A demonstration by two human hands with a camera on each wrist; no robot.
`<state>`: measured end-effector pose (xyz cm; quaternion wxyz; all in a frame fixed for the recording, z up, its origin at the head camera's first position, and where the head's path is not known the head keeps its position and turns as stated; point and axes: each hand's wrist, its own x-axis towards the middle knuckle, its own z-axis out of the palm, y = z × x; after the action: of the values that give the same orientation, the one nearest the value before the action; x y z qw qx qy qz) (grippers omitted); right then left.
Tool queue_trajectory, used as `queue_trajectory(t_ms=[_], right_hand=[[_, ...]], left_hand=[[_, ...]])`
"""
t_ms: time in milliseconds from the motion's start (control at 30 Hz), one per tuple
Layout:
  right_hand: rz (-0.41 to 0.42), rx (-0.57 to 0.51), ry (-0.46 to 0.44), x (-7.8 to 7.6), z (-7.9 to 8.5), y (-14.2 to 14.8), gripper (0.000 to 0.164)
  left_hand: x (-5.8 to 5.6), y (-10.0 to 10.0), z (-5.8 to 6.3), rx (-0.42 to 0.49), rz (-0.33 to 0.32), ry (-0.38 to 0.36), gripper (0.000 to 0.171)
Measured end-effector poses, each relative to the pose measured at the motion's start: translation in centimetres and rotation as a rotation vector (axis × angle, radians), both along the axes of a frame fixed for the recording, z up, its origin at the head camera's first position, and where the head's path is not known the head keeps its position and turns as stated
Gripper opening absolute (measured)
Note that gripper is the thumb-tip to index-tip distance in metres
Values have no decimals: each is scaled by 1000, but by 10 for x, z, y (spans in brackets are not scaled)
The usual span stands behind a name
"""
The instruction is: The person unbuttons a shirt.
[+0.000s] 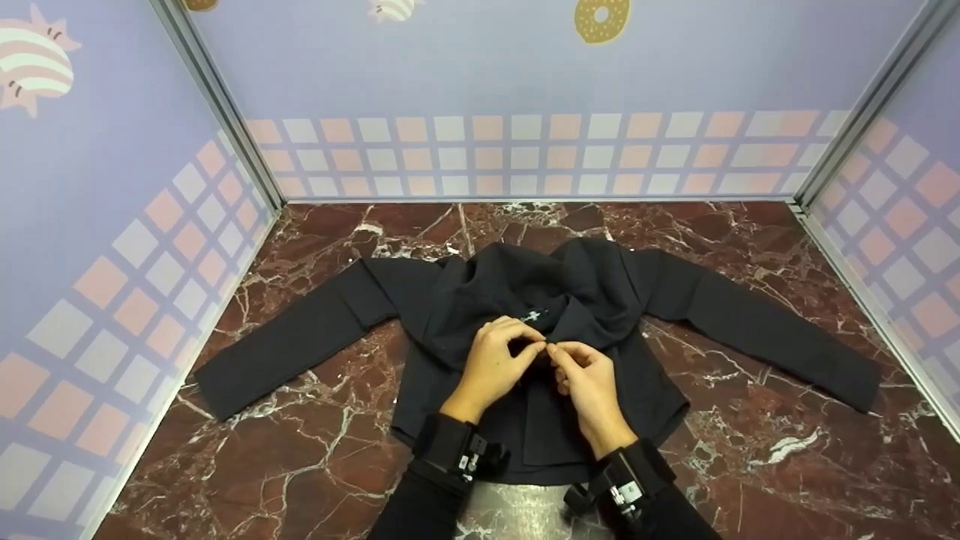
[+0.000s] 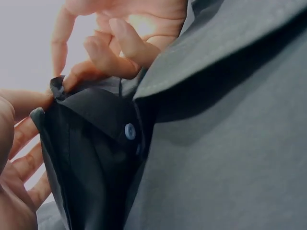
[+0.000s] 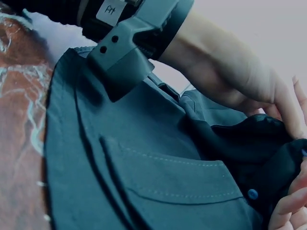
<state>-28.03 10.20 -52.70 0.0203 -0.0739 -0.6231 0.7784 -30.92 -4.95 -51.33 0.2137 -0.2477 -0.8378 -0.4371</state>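
Observation:
A black shirt (image 1: 457,322) lies front up with both sleeves spread out and its middle bunched toward the collar. My left hand (image 1: 491,364) and right hand (image 1: 589,379) meet just below the collar, thumbs and index fingers pinching the front edge of the cloth. In the left wrist view, the gathered edge (image 2: 57,88) is between the fingertips, with a small blue-grey button (image 2: 129,131) lower on the dark cloth. The right wrist view has a blue button (image 3: 252,194) near the fingers. A fastening at the fingertips is hidden.
Beneath the shirt is a dark red marbled tabletop (image 1: 315,450). Lilac panels (image 1: 525,82) with pink and white squares stand around its back and sides. A small white label (image 1: 534,315) shows inside the collar. Black straps with small devices (image 1: 626,491) circle both wrists.

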Motion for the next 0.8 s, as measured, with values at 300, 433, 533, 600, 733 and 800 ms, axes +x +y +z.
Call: queue_trajectory(t_ms=[300,433,533,600,733,800], right_hand=[[-99,17,31,-1,3,5,12],[-102,-35,21,-3,2,9,10],[-98,-63,28,-4,4,11,11],[-103,-70,41,-5,5,13,16],[-106,-68,67,-7,8,14,22],[-101,-71,74,-7,9,14,21]], left_hand=[[-4,-5,0,89,125,56,5],[-4,-11,2,125,112,28,9],[-3,-15,4,-7,40,-27,26],[-3,-20,7,-116,-16,-75,40],[-6,-33,10,-212,-72,-139,50],[-7,-41,11,-266,-62,-134,51]])
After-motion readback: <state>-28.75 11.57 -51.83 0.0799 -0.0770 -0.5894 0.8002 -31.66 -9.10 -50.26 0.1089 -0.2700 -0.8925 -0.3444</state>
